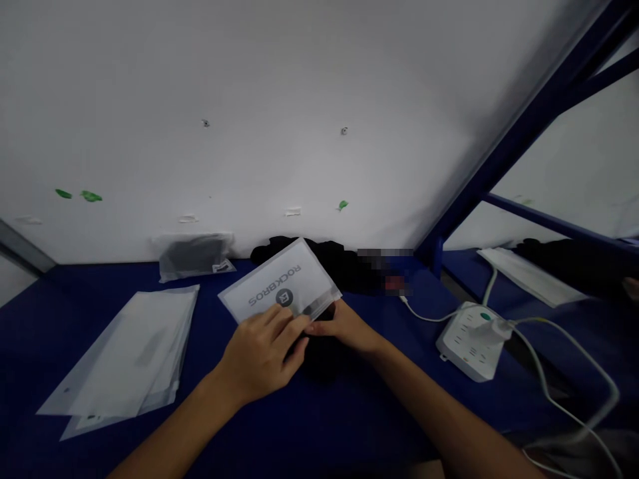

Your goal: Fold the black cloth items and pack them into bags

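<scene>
On blue table (pixel 349 426), L hand (pixel 259 356) & R hand (pixel 344 327) fingers pinching ROCKBROS bag (pixel 279 283) (near edge), black cloth (pixel 319 352) beneath

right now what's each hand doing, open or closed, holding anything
left hand: closed, pinching the near edge of the white bag.
right hand: closed, fingers on the same bag edge, above a black item.

Left hand (pixel 262 352) and right hand (pixel 344 326) meet mid-bench (pixel 309 432), both touching the near edge of a branded pouch (pixel 282 287) lying just beyond them. Dark fabric (pixel 324 356) sits under the hands; more of it (pixel 344 263) lies behind the pouch, at the wall. Stack of pouches (pixel 130 352) well left of the left hand — one filled pouch (pixel 192 256) behind that. Power strip (pixel 472 339) right of the right hand, cables trailing nearer.
</scene>
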`<act>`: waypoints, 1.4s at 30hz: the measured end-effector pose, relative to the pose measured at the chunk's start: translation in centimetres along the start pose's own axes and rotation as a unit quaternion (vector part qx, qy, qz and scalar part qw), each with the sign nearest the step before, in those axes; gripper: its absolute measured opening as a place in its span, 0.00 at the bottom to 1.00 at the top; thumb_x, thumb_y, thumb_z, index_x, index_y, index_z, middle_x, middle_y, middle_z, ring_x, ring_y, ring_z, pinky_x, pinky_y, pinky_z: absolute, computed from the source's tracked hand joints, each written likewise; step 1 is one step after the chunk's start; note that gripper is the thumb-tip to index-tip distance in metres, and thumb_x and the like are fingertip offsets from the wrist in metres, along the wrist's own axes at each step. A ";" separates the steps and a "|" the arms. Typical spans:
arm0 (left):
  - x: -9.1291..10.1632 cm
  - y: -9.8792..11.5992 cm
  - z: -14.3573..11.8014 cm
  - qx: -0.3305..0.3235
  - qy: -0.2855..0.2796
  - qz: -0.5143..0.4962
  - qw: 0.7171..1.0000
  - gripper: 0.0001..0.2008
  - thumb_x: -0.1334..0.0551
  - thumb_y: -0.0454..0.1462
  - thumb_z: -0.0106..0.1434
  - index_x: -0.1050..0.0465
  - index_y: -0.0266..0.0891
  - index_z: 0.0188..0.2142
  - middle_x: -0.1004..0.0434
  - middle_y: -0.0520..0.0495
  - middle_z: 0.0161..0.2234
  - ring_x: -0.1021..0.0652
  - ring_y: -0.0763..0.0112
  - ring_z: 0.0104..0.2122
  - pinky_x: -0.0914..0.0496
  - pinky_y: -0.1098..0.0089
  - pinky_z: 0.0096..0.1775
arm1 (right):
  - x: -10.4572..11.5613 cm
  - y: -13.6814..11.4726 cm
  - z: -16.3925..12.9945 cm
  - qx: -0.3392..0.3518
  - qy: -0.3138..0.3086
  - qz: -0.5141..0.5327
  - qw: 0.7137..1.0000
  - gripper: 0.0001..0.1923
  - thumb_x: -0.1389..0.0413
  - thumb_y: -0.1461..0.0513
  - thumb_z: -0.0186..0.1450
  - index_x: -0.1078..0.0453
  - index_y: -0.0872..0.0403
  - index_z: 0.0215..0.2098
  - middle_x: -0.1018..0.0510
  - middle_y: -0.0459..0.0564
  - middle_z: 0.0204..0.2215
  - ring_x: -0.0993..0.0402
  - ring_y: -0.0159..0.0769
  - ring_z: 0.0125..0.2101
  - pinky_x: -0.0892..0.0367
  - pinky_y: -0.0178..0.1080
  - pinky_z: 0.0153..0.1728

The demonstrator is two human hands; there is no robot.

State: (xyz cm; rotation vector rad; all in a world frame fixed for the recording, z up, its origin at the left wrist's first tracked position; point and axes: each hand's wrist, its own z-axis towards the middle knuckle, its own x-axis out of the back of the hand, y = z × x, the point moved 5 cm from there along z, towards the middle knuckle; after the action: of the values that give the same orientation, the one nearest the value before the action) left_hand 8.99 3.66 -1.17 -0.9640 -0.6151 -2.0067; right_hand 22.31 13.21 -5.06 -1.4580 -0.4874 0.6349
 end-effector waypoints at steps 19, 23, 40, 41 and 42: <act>-4.2 3.1 -0.3 -0.004 -0.051 0.145 0.988 0.10 0.45 0.31 0.65 0.29 0.37 0.28 0.27 0.46 0.26 0.25 0.65 0.25 0.37 0.66 0.22 | 0.2 1.7 -0.6 -0.021 0.311 0.178 0.933 0.35 0.34 0.55 0.55 0.45 0.43 0.56 0.25 0.49 0.52 0.26 0.47 0.50 0.28 0.48 0.46; -3.1 2.6 -0.2 0.037 -0.004 0.084 0.996 0.09 0.44 0.32 0.62 0.31 0.38 0.26 0.28 0.49 0.23 0.26 0.69 0.22 0.36 0.68 0.22 | 0.0 0.9 -0.2 -0.093 0.128 0.187 0.970 0.33 0.38 0.57 0.58 0.42 0.44 0.60 0.23 0.48 0.49 0.26 0.45 0.50 0.31 0.47 0.50; -3.5 3.4 -0.2 0.022 0.046 0.061 0.997 0.09 0.43 0.31 0.62 0.31 0.38 0.25 0.30 0.53 0.21 0.28 0.73 0.19 0.36 0.69 0.22 | 0.5 2.5 0.7 -0.038 0.116 0.006 0.992 0.19 0.35 0.58 0.55 0.42 0.51 0.35 0.35 0.41 0.32 0.36 0.32 0.32 0.36 0.36 0.36; -2.9 3.1 -0.1 0.027 0.056 0.057 0.996 0.09 0.43 0.30 0.62 0.31 0.38 0.25 0.30 0.54 0.21 0.29 0.74 0.18 0.37 0.70 0.21 | 0.6 2.2 0.6 -0.058 0.054 0.012 0.997 0.18 0.36 0.58 0.56 0.42 0.51 0.35 0.34 0.41 0.33 0.36 0.30 0.32 0.36 0.35 0.34; -2.3 2.9 0.0 0.033 0.064 0.057 0.996 0.10 0.42 0.30 0.62 0.32 0.38 0.24 0.31 0.54 0.20 0.30 0.75 0.18 0.37 0.70 0.21 | 0.7 1.8 0.4 -0.072 -0.005 0.003 0.997 0.19 0.35 0.58 0.56 0.41 0.51 0.37 0.33 0.42 0.34 0.37 0.30 0.32 0.37 0.34 0.33</act>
State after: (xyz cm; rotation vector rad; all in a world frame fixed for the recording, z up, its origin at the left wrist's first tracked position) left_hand 12.31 3.11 -2.77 -0.8061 -0.5405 -1.9184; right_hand 22.40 14.03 -6.92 -1.5936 -0.5462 0.6223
